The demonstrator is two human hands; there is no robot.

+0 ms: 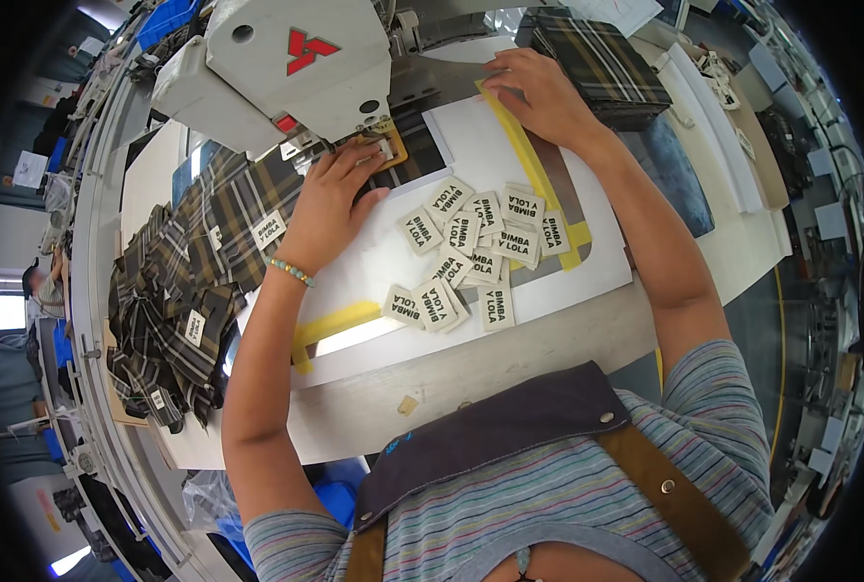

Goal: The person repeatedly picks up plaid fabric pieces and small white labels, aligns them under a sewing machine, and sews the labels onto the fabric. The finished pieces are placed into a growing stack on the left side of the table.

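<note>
My left hand (340, 194) lies below the head of a white sewing machine (267, 73). Its fingers are stretched out and the thumb stands apart. The fingertips touch the yellowish clamp plate (390, 145) over dark plaid fabric (417, 141). My right hand (545, 102) rests at the far right, by the yellow tape (529, 160) along the white work surface. Its fingers are spread and slightly bent, and I see nothing in them. Between my arms, several small white fabric labels (461, 233) with dark lettering lie in a loose, overlapping pile.
Crumpled plaid pieces (175, 301) with labels on them hang at the table's left. A folded stack of plaid fabric (602, 68) sits beyond my right hand. The grey table edge (471, 373) runs before me, with a small tan scrap (408, 405) on it.
</note>
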